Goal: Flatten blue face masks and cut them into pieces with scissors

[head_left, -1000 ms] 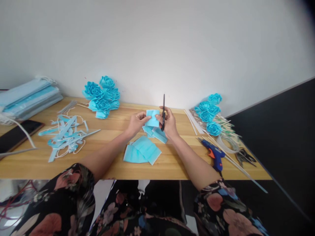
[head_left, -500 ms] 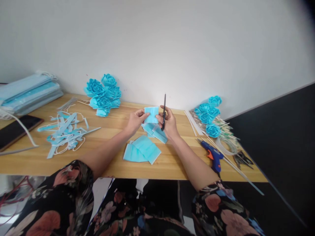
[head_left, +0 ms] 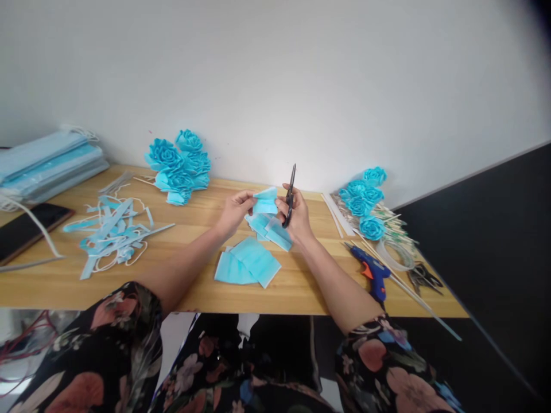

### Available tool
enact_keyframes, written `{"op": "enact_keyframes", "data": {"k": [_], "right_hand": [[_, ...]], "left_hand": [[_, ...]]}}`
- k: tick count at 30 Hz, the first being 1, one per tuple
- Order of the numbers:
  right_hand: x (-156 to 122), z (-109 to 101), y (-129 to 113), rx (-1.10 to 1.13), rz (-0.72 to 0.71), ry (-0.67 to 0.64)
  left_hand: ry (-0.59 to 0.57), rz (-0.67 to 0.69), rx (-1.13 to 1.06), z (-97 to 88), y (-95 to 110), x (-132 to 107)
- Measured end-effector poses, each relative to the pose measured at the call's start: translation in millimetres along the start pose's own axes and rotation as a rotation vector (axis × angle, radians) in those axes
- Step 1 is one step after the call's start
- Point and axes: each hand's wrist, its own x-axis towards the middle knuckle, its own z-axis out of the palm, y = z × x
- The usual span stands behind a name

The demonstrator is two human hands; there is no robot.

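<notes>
Your left hand (head_left: 236, 211) pinches the blue piece (head_left: 266, 202), likely light, limp, best held by edges; your right hand (head_left: 298, 217) opposite pinches it too, holding scissors (head_left: 290, 199).

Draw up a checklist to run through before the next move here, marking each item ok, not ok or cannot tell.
1. Left hand gripping the blue mask piece: ok.
2. Right hand holding the black scissors: ok, tips pointing up.
3. Scissors clear of the left hand: ok.
4. Mask piece flat: not ok, it bends across the middle.
5. Blue glue gun clear of both hands: ok, it lies beside the right forearm.
6. Glue gun cold: cannot tell.
</notes>
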Motion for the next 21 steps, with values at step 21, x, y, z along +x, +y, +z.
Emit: {"op": "enact_keyframes", "data": {"k": [21], "right_hand": [[-1.1,-1.6,1.7,-0.242,-0.085,-0.081]], "left_hand": [[0.032,0.053,0.219,-0.3,8.1,-3.0]]}}
